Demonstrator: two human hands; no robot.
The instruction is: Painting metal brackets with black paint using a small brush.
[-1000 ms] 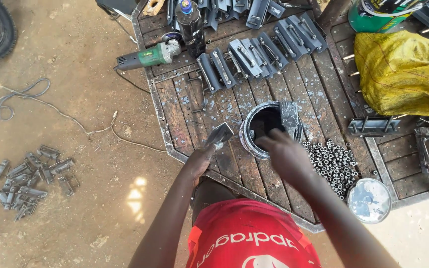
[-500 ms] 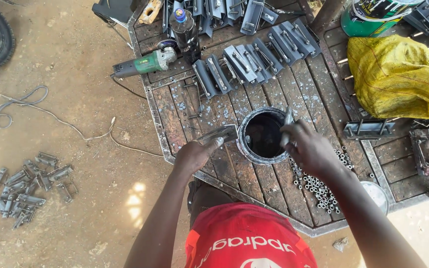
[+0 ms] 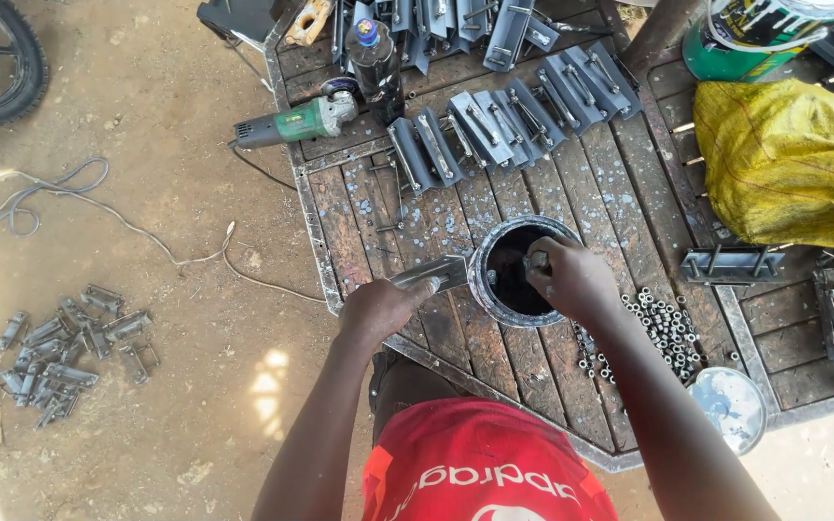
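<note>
Now dipped inside the round black-filled metal can (image 3: 494, 289), right hand (image 3: 571, 280) pinches a small part; left hand (image 3: 378, 309) grips a flat grey metal bracket (image 3: 431, 275).

A round paint tin (image 3: 760, 34) with a green body and a white-and-dark label stands at the table's top right corner, just above a crumpled yellow sack (image 3: 789, 159).

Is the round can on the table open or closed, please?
Open. The can has no lid on; its dark inside shows, and the right hand reaches into it. A round lid lies apart on the table.
</note>
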